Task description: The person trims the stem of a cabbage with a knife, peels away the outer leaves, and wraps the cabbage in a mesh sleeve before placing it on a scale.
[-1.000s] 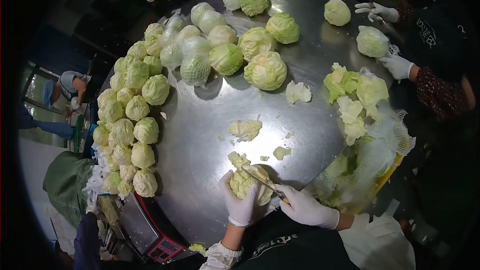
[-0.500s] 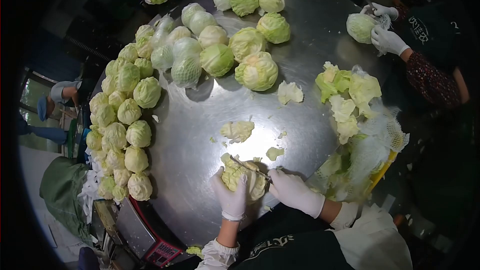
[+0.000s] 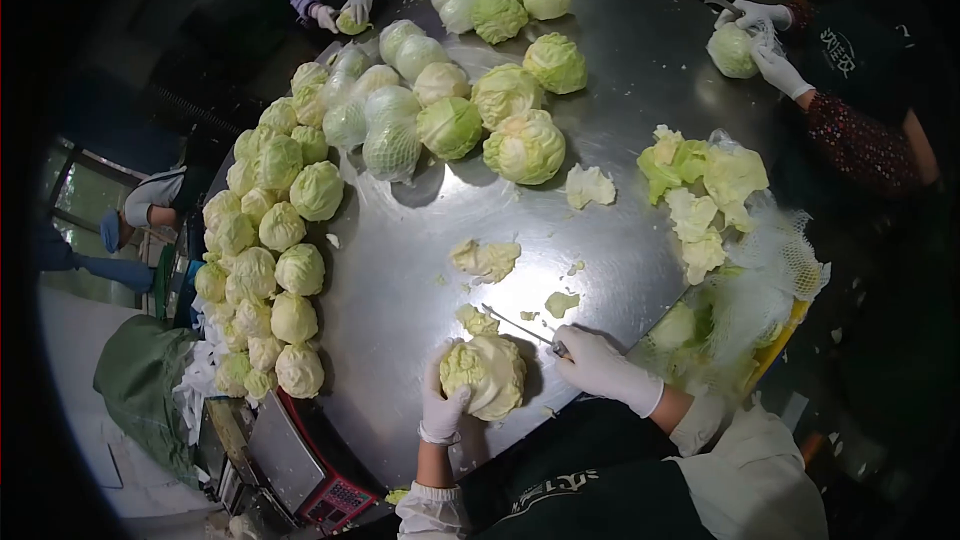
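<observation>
My left hand point(image 3: 443, 402), in a white glove, grips the left side of a pale cabbage point(image 3: 492, 377) on the metal table near my body. In my gloved right hand point(image 3: 603, 370) is a knife point(image 3: 522, 326), its thin blade pointing up and left, just beyond the cabbage and apart from it. A cut-off leaf piece point(image 3: 477, 320) lies right beside the cabbage's far side. Farther out rest a larger loose leaf point(image 3: 486, 260) and a small green scrap point(image 3: 562, 304).
Piled cabbages point(image 3: 256, 275) line the left edge, and more, some in netting point(image 3: 392, 145), lie at the back. Leaf trimmings and nets point(image 3: 765, 260) heap over a yellow crate at right. A red-edged scale point(image 3: 300, 455) stands lower left. Co-workers' gloved hands point(image 3: 785, 65) handle cabbages opposite.
The knife has come off the cabbage and moved right with my right hand. A leaf piece now lies separate beyond the cabbage. My view has shifted slightly.
</observation>
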{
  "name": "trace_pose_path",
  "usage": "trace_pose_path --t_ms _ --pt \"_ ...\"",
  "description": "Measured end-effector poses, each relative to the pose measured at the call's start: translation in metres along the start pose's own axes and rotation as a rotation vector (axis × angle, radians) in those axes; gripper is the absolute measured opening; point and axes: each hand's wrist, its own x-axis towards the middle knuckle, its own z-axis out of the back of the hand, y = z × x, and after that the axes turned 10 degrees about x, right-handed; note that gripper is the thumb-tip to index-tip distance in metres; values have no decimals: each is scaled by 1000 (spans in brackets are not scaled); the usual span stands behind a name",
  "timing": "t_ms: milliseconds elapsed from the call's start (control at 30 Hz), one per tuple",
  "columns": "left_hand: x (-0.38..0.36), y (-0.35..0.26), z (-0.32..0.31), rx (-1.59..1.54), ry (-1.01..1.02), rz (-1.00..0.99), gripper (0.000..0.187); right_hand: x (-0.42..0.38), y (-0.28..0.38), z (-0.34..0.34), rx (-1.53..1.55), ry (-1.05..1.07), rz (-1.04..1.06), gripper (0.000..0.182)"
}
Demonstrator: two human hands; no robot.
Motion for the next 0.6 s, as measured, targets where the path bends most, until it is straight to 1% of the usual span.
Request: trace_pose_path --t_ms 67,100,133,200,233,300,333,400,533,600 --pt "-4 -2 11 20 14 39 84 -1 -3 -11 111 -50 198 30" --pt "-4 -8 12 33 38 70 86 0 1 -13 97 -15 323 43" --pt "-5 -17 12 31 28 73 86 3 4 -17 95 -5 324 43" --pt "-7 -31 7 18 -59 221 84 11 11 -24 -53 56 356 57" --pt "-10 -28 4 16 -65 221 84 14 13 -25 -55 61 358 57" --pt "-17 -19 -8 272 -251 101 86 18 19 -24 -137 67 410 59" --pt "-18 -21 -18 272 -259 106 86 19 22 -25 -175 70 436 60" --pt "-13 -26 -36 146 -400 97 89 21 37 -20 -218 114 409 59" --pt "-8 -19 -36 130 -430 131 87 34 58 -14 -275 230 316 54" --pt "-7 -18 -34 150 -436 136 90 44 60 -13 -243 208 311 51"
